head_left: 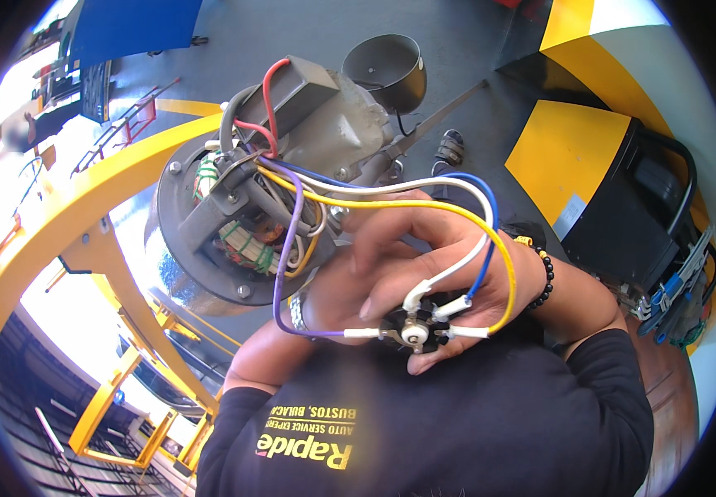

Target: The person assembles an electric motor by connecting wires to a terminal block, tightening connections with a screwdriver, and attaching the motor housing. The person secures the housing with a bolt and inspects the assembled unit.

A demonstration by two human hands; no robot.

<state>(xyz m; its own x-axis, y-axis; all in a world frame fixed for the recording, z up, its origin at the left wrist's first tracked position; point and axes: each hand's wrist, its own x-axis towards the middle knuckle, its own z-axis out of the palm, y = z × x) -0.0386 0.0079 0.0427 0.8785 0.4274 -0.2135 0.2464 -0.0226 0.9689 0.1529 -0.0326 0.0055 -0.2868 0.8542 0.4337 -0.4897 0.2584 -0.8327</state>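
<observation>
The right hand is pinching a small black round switch with metal terminals, its fingers clamped on the switch body. The left hand is lying under the right one, its fingers hidden, so I cannot tell their state. Purple, white, blue and yellow wires are running from the switch terminals up to a grey round electric motor with exposed copper windings, held just beside the hands. Below is lying a grey concrete floor with yellow painted stripes. A dark metal bowl-shaped cover is resting beyond the motor, and a black box is standing at the right.
</observation>
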